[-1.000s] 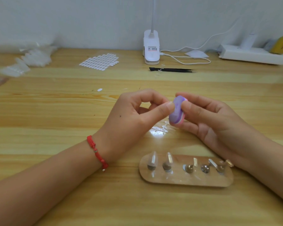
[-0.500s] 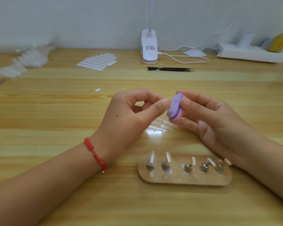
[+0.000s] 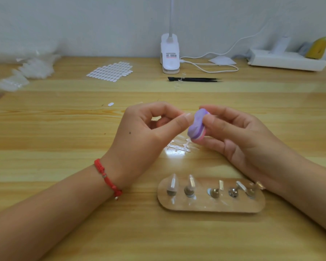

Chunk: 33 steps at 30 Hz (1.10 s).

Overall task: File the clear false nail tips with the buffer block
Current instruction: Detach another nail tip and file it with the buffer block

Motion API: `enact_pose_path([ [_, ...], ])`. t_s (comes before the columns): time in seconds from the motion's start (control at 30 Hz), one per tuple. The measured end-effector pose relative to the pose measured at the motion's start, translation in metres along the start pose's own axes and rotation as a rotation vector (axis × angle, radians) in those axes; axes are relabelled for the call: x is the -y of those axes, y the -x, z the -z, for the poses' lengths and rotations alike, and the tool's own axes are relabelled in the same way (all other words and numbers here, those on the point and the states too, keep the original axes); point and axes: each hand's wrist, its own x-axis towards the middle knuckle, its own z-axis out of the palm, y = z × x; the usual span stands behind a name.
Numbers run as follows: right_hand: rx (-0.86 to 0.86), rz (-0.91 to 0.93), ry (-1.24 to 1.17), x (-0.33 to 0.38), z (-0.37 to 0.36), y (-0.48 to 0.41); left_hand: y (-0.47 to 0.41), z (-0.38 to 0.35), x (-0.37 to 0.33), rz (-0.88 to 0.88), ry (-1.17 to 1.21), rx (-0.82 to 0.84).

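While your left hand (image 3: 145,136) pinches the flimsy nail tip (image 3: 184,114) beside the block (image 3: 196,127) your right hand (image 3: 239,136) grips, favour its base.

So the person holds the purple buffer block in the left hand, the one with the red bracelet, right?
Not quite: the head view shows the purple buffer block held in the right hand. The left hand, the one with the red bracelet, pinches a barely visible clear nail tip against it.

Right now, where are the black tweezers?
In the head view, the black tweezers lie at the far middle of the desk, just in front of the white lamp base and right of the sticker sheet.
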Motion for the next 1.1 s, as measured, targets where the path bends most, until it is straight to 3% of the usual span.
enact_pose_path([
  [0.47, 0.012, -0.001, -0.014, -0.0001, 0.0007, -0.0003, -0.0011, 0.0002, 0.0017, -0.042, -0.024, -0.02],
  [0.63, 0.025, -0.056, -0.15, 0.0036, 0.005, -0.0015, 0.0001, -0.0006, 0.0008, -0.054, -0.028, -0.011],
  [0.77, 0.074, -0.032, -0.011, 0.0023, -0.0007, 0.0019, -0.0011, -0.0011, 0.0024, -0.048, -0.019, -0.038],
  [0.93, 0.032, -0.074, -0.131, 0.0056, 0.0022, -0.0003, -0.0024, 0.0001, 0.0027, -0.038, 0.016, -0.066],
  [1.1, 0.051, -0.054, -0.018, 0.0035, -0.0014, 0.0017, -0.0017, -0.001, 0.0004, -0.05, 0.006, -0.075],
])
